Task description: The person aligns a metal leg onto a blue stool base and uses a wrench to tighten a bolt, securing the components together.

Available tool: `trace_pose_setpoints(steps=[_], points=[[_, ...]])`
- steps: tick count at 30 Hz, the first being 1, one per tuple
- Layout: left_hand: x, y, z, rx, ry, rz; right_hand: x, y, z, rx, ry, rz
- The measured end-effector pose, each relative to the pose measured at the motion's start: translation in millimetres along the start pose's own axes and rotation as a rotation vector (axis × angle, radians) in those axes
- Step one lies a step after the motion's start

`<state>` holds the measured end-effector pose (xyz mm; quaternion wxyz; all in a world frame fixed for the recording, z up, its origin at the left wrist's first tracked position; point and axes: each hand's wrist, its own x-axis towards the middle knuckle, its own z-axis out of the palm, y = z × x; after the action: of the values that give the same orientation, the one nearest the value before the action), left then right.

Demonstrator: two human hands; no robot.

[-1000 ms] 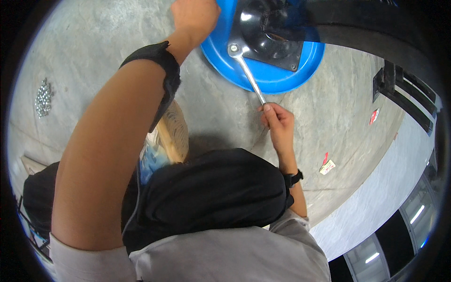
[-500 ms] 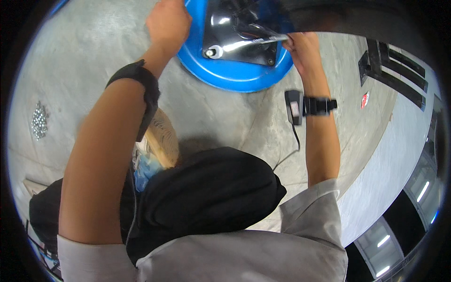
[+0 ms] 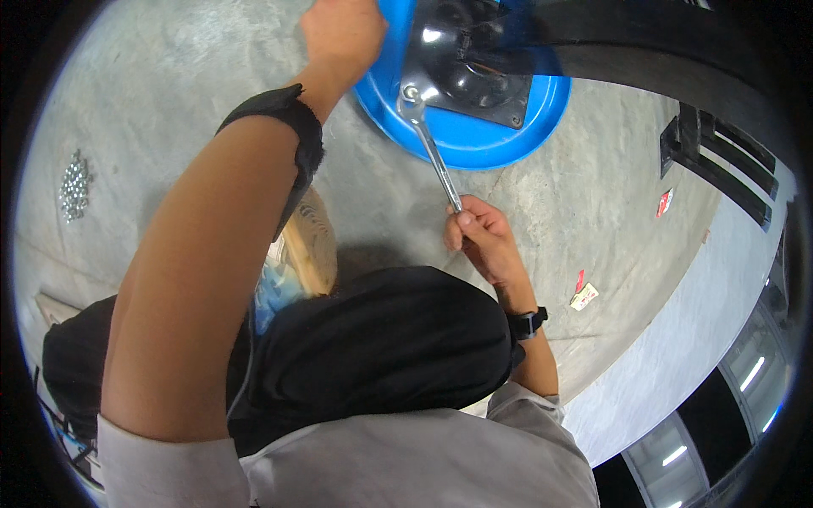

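My right hand (image 3: 481, 235) is closed around the handle end of a silver wrench (image 3: 435, 157). The wrench's other end meets a bolt (image 3: 412, 91) at the near left corner of a black metal plate (image 3: 457, 93). Under the plate lies a round blue plastic disc (image 3: 474, 158) with a raised rim. My left hand (image 3: 345, 32) rests at the disc's left rim, back of the hand showing; its fingers are mostly hidden, so I cannot tell what they grip. A second bolt (image 3: 516, 121) shows at the plate's near right corner.
A curved black part (image 3: 644, 46) stretches from above the plate to the right. Many small shiny metal pieces (image 3: 74, 186) lie on the concrete floor at left. A slotted black frame (image 3: 720, 152) stands at right, near paper scraps (image 3: 584, 295). My bent knee (image 3: 381, 339) is close below.
My right hand has swung the wrench handle toward me, from pointing right across the plate to pointing down and right over the floor. The left hand stays at the disc's rim.
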<state>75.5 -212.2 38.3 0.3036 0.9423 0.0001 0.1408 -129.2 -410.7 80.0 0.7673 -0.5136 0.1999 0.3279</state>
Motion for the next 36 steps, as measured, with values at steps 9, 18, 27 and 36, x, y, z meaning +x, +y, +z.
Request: trace_pose_setpoints(steps=[9,18,27,36], points=[[0,6,-3,0.023,-0.071,-0.063,11,15,9,-0.054,0.056,0.056],[-2,3,-2,-0.001,-0.028,-0.035,18,-19,-24,-0.456,0.309,0.008],[-2,3,-1,0.025,-0.027,-0.02,35,-104,-51,-0.455,0.504,-0.144],[-1,2,0,0.009,-0.061,-0.056,79,-139,-53,-0.292,0.352,-0.463]])
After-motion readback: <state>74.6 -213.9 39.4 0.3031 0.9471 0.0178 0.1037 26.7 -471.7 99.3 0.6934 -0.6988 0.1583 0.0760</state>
